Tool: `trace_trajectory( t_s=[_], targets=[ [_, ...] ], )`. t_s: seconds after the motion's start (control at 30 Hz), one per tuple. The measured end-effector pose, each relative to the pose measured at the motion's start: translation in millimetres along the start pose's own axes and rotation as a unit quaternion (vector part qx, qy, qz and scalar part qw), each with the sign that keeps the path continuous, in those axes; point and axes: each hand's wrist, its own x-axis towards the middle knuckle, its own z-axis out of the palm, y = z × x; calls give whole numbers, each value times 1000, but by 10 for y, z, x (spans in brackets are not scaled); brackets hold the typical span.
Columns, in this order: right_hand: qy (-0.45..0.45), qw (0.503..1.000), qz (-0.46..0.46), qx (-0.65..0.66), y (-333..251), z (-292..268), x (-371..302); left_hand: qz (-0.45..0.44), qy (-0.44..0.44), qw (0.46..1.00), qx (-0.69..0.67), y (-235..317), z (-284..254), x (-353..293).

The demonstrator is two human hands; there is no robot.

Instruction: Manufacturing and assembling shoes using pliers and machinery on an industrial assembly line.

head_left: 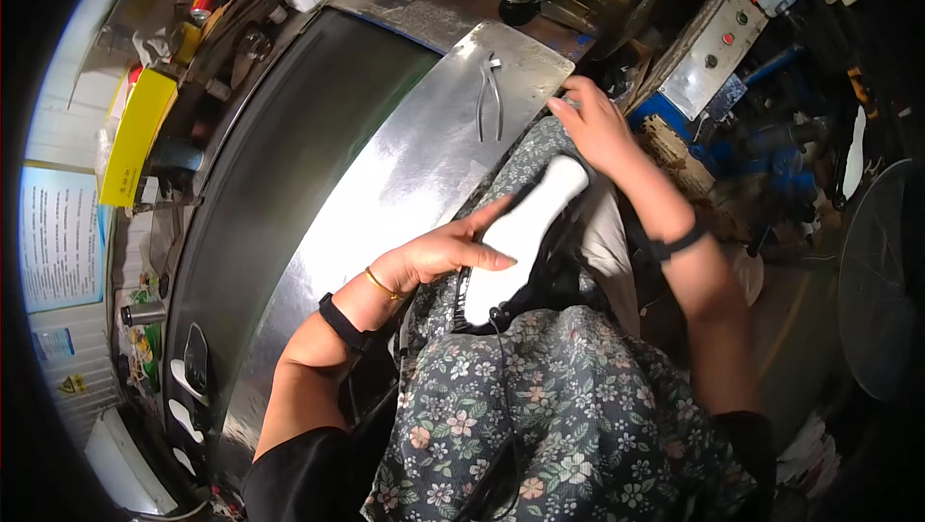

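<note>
Bearing print too small to read, a pale sheet (63, 242) hung at nine o'clock, and a yellow box (138, 141) with dark lettering stood between nine and ten. Near the middle, the left hand (453, 247) grasped a white sole (525, 233), thumb across its face, forefinger along its ten o'clock edge, its far end pointing to one. Towards half past one, the right hand (593, 127) bent its fingers beside a metal plate's (385, 185) corner; I could not tell whether they gripped anything.
</note>
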Motion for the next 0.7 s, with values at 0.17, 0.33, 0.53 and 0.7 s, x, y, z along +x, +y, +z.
trace_trajectory(
  t_s=[0.17,0.33,0.53,0.7],
  targets=[
    [-303,929,142,-161,-277,1174,777,-46,1,973,226,-139,190,-86],
    [-366,896,49,-248,-143,1471,864,-49,8,976,211,-315,169,23],
    [-296,840,213,402,-166,-381,-116,-78,-25,983,165,-264,67,170],
    [-204,944,211,154,-253,-957,-1688,-101,-43,984,140,-203,137,272]
  ],
)
